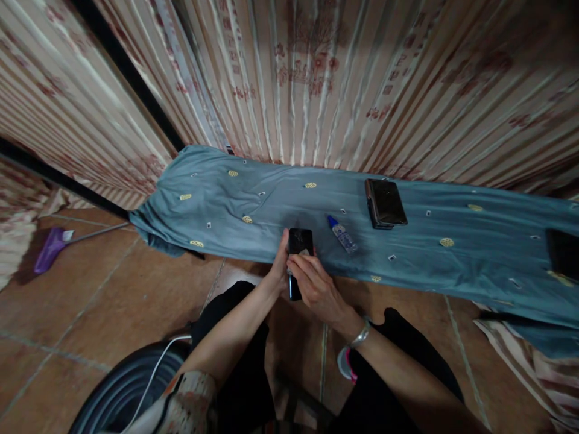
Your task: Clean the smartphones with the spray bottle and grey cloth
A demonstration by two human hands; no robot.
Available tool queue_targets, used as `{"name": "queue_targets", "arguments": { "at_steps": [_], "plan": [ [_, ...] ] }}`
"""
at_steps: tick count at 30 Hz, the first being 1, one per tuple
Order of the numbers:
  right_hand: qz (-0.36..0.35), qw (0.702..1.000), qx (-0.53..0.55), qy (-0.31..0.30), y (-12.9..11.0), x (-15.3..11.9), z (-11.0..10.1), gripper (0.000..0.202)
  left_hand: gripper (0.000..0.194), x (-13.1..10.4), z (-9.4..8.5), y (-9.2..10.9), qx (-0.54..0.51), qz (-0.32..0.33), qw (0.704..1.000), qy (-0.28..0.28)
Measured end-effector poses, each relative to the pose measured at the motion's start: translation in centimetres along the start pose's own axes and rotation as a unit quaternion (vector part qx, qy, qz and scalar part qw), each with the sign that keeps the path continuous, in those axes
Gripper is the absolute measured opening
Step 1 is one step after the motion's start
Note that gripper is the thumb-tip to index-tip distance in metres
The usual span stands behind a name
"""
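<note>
A black smartphone (300, 239) is held over the near edge of the cloth-covered bench. My left hand (280, 265) grips it along its left side, thumb on the edge. Across the screen, the bent fingers of my right hand (319, 286) press a small pale piece (304, 253), perhaps a cloth or wipe; its kind is unclear. To the right of the phone lies a clear bottle with a blue cap and label (342, 234). Farther right sits a stack of dark phone-like devices (386, 203).
The narrow bench has a blue-green patterned cloth (280, 199). Another dark device (563, 250) lies at its right end. Striped curtains (312, 90) hang behind. On the tiled floor are a purple broom (50, 248) and a dark ribbed round object with a white cable (156, 374).
</note>
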State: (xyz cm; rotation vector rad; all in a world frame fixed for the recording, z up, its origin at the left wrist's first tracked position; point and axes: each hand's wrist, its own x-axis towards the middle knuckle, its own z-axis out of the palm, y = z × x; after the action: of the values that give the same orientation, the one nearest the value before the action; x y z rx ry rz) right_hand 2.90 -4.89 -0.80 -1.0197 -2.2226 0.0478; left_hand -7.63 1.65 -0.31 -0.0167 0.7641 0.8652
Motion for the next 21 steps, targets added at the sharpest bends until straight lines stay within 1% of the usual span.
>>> {"name": "queue_targets", "arguments": {
  "at_steps": [3,6,12,15,17,18,21],
  "plan": [
    [-0.022,1.0,0.014,-0.002,-0.6,-0.2,0.0,0.042,0.065,-0.1,0.2,0.7,0.019,0.008,0.999,-0.025],
    [-0.033,0.999,0.027,-0.019,-1.2,-0.4,-0.2,0.043,0.073,-0.3,0.5,1.4,0.03,0.016,0.999,-0.035],
    [-0.049,0.997,0.057,-0.026,-2.5,-1.2,-0.4,0.043,0.078,-0.8,0.9,2.6,0.062,0.048,0.997,-0.024],
    [-0.053,0.993,0.1,-0.031,-2.7,-1.4,-0.7,0.042,0.077,-0.9,0.9,2.9,0.072,0.073,0.994,-0.027],
    [-0.025,0.991,0.133,-0.015,-2.3,-1.3,-1.2,0.043,0.076,-0.8,0.8,2.9,0.08,0.072,0.994,-0.02],
    [0.0,0.99,0.143,0.002,-1.8,-1.1,-1.6,0.043,0.075,-0.8,0.7,2.7,0.085,0.064,0.994,-0.016],
    [0.084,0.986,0.126,0.065,0.2,-0.3,-2.8,0.043,0.072,-0.9,0.6,1.5,0.098,0.017,0.995,-0.022]
  ]
}}
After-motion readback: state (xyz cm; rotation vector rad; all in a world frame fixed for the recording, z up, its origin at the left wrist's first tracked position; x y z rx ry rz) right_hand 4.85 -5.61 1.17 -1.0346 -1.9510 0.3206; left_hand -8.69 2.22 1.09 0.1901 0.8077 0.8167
